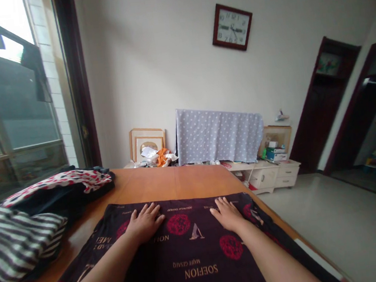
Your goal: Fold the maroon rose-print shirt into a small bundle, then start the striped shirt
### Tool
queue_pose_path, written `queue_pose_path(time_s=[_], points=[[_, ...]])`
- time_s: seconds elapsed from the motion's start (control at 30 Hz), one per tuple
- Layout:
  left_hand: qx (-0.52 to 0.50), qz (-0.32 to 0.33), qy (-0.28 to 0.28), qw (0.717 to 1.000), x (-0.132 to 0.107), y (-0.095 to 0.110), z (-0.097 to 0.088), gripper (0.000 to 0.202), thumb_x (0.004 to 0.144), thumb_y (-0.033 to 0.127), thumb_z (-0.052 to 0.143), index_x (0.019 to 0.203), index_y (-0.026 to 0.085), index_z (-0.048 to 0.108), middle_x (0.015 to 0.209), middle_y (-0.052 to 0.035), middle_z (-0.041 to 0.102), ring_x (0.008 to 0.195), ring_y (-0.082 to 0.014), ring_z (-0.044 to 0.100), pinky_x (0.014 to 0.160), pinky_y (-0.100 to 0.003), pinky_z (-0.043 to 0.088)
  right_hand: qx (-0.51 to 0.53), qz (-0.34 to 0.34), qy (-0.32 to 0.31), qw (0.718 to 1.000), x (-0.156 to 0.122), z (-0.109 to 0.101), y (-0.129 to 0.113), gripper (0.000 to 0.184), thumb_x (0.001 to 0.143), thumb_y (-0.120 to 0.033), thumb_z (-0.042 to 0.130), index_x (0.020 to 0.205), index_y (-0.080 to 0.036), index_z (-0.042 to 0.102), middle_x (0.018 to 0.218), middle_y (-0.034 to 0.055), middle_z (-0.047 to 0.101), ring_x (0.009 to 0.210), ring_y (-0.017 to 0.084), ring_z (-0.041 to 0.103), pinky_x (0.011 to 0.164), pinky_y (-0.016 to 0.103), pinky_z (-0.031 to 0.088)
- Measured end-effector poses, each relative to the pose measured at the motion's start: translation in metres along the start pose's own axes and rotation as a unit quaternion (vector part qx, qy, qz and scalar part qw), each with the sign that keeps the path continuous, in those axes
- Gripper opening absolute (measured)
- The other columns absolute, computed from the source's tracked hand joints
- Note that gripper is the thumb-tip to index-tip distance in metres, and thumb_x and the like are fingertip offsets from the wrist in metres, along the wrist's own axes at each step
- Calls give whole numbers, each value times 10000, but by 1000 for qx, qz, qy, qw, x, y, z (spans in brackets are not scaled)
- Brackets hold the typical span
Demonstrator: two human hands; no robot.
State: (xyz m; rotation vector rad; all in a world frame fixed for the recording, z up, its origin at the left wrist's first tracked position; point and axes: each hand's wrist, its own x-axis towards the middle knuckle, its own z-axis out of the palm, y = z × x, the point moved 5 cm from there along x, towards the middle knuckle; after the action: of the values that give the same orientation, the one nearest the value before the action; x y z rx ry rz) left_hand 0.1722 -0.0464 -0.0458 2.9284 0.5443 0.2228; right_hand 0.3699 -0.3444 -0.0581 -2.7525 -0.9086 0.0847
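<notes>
My left hand [145, 223] and my right hand [226, 215] lie flat on a dark maroon printed cloth [161, 266], palms down and fingers spread, holding nothing. The cloth has red round motifs and gold lettering, and it is spread over an orange-brown wooden table [138, 183]. Its far edge runs just beyond my fingertips. My hands rest a short way apart, with a red round motif [178, 224] between them. My forearms cover the near part of the cloth.
A striped garment [16, 242] and a black and red-patterned bundle of clothing [57, 187] lie on the table's left. A window [9, 98] is at left. Beyond the table stand a low white cabinet [262, 173], picture frames, and a polka-dot cloth [219, 135].
</notes>
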Motion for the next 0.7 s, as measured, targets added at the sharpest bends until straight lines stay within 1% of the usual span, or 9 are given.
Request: queue_pose_path(time_s=[0.1, 0.17, 0.23, 0.3, 0.37, 0.43, 0.5, 0.6, 0.7], points=[[3, -27, -23, 999, 3, -11, 9, 735, 937, 691, 330, 1552, 296, 410, 1666, -89, 282, 1541, -365, 194, 1166, -685, 152, -20, 23, -33, 999, 4, 7, 6, 780, 993, -637, 257, 1612, -163, 250, 1675, 96, 204, 1560, 272, 108, 1252, 468, 40], [2, -32, -28, 999, 4, -13, 8, 744, 933, 694, 337, 1554, 290, 406, 1668, -97, 274, 1542, -368, 188, 1166, -691, 140, -22, 31, -45, 998, 5, 5, 7, 788, 990, -644, 242, 1617, -168, 229, 1682, 93, 177, 1561, 272, 97, 1250, 479, 37], [-3, -32, -24, 999, 6, -10, 4, 733, 931, 686, 355, 1530, 275, 449, 1651, -114, 315, 1533, -376, 214, 1161, -697, 143, -22, 39, -51, 998, 7, 1, 3, 804, 981, -654, 262, 1609, -152, 255, 1680, 114, 174, 1559, 289, 102, 1244, 503, 49], [-6, -22, -10, 1000, 9, -1, 0, 676, 949, 644, 355, 1474, 253, 522, 1611, -128, 396, 1512, -368, 273, 1166, -687, 154, -16, 32, -45, 998, 9, -3, -11, 805, 980, -652, 278, 1594, -132, 295, 1674, 137, 186, 1557, 299, 114, 1240, 509, 61], [-8, 5, 11, 1000, 12, 13, -2, 605, 984, 576, 320, 1434, 250, 558, 1574, -118, 459, 1496, -327, 321, 1187, -649, 155, -2, -5, -36, 999, 11, -3, -32, 780, 992, -633, 265, 1590, -134, 307, 1673, 130, 194, 1558, 279, 114, 1243, 477, 64], [-15, 33, 14, 999, 15, 28, 1, 597, 999, 565, 283, 1454, 271, 531, 1585, -92, 449, 1507, -295, 308, 1205, -622, 145, 11, -57, -42, 997, 12, 2, -56, 758, 1005, -619, 236, 1604, -155, 273, 1681, 100, 178, 1563, 245, 93, 1247, 438, 52], [-19, 42, -1, 999, 16, 38, 7, 654, 982, 636, 268, 1504, 297, 469, 1629, -68, 377, 1533, -304, 245, 1204, -638, 132, 13, -88, -62, 994, 12, 9, -72, 765, 1006, -628, 211, 1620, -171, 217, 1690, 80, 139, 1567, 228, 55, 1249, 432, 27], [-20, 25, -35, 999, 18, 42, 14, 740, 942, 718, 279, 1539, 304, 418, 1663, -65, 299, 1546, -343, 190, 1185, -681, 136, 9, -87, -102, 991, 15, 15, -81, 801, 992, -663, 208, 1629, -180, 167, 1695, 77, 102, 1568, 239, 32, 1248, 467, 17], [-18, 30, -32, 999, 23, 46, 11, 701, 950, 684, 311, 1507, 288, 468, 1639, -87, 354, 1529, -351, 240, 1184, -676, 151, 13, -83, -113, 990, 21, 11, -86, 833, 978, -684, 236, 1620, -155, 205, 1689, 105, 132, 1565, 260, 71, 1246, 483, 51]])
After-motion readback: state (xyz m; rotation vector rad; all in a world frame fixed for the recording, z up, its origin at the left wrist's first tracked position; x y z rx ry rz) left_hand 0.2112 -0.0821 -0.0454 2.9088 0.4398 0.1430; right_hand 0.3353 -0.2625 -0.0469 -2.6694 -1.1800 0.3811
